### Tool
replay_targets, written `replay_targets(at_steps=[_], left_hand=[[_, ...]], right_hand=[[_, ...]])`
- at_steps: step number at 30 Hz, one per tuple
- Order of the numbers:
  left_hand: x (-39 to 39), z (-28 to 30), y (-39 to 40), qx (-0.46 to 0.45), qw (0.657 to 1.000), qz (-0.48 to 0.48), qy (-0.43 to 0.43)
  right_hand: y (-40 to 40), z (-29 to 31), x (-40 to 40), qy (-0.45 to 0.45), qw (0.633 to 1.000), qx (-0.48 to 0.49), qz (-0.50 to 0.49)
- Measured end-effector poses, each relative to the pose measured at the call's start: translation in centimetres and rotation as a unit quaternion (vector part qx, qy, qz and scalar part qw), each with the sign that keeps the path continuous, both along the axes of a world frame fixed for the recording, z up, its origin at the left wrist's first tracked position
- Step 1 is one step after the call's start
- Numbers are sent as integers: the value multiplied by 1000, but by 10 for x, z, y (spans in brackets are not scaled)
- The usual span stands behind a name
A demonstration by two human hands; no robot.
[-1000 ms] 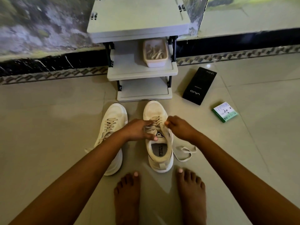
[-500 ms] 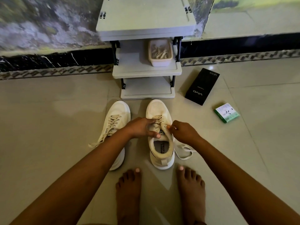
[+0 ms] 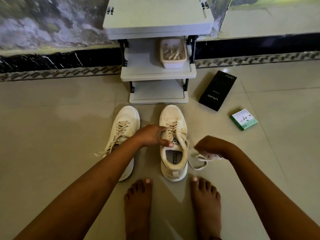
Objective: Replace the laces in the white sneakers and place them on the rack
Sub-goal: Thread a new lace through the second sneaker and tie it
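1. Scene: tiled floor (image 3: 52,170), grey shoe rack (image 3: 158,73) against the wall at 12 o'clock, a tub of spare laces (image 3: 173,52) on its middle shelf. Black phone box (image 3: 217,90) and green carton (image 3: 243,119) lie on the tiles at 2 o'clock, clear of the work.
2. Task items: both white sneakers sit toe-toward-rack just short of the bottom shelf. Left sneaker (image 3: 125,129) is fully laced, with loose ends trailing toward 8 o'clock. Right sneaker (image 3: 174,141) has its long axis on the 12–6 line, heel close to the bare toes.
3. Left hand (image 3: 152,135): fingers curled over the tongue and eyelet area of the right sneaker, thumb on the near side, pinning it down.
4. Right hand (image 3: 210,146): at 3 o'clock of that shoe, fingers closed around the lace (image 3: 197,163); fingertips are motion-blurred, so exact grip is unclear. A slack loop lies on the tiles below the hand.
5. Key relation: lace runs from the upper eyelets out toward 4 o'clock, roughly across the shoe axis. Right hand is the puller, left the anchor.
6. Judgement: still the removal step on the right sneaker; a pull along the 3–4 o'clock direction should draw it out if the left hand keeps the shoe from sliding.
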State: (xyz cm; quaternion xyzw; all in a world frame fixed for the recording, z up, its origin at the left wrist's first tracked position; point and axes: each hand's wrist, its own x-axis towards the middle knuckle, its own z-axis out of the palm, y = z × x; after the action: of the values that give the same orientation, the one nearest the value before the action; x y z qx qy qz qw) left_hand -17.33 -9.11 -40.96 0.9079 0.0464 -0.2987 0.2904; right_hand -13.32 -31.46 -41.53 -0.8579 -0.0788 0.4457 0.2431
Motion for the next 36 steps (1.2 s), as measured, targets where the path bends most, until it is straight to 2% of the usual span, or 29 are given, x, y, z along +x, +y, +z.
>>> replay_targets(at_steps=[2,3,6,8,11,13,15,17,19,22,24,26,28,32,34,36], left_hand=[[0,2,-1,-6,1000,-2,-4],[-1,2,-1,-11,1000,-1,-6],[-4,1,-2,-21,1000,5,-9],[-4,-1,-1,-17,1000,6,-8],[-3,-2,-1,-7,1000,-1,-7],[-2,-2,-2,0,1000,-3,-9],[-2,-3,-2,7,1000,-7,-13],[-2,-2,-2,12,1000,-11,-12],[-1,-1,-2,15,1000,-6,-5],[0,6,0,22,999,-14,-22],[3,13,2,-39,997,9,-63],[4,25,1,-171,980,68,-73],[8,40,-4,-269,958,81,-57],[7,69,-20,-293,953,40,-69],[6,77,-17,-289,952,59,-87],[4,83,-4,-283,953,81,-77]], right_hand=[[1,-12,0,-63,982,-123,133],[4,-18,-1,-125,975,-130,131],[20,-22,-3,-272,962,0,-9],[35,-22,-2,-282,959,27,-17],[44,-26,-3,-280,960,6,1],[42,-26,0,-258,965,38,-16],[41,-14,4,-174,966,141,-132],[41,5,9,-66,943,232,-231],[41,31,14,4,910,303,-282],[38,68,23,89,824,441,-344],[38,86,27,122,782,497,-357],[42,98,26,137,764,520,-356],[48,107,25,149,744,539,-366],[51,118,27,157,698,580,-391],[46,120,29,143,702,573,-397],[40,116,32,118,724,537,-416]])
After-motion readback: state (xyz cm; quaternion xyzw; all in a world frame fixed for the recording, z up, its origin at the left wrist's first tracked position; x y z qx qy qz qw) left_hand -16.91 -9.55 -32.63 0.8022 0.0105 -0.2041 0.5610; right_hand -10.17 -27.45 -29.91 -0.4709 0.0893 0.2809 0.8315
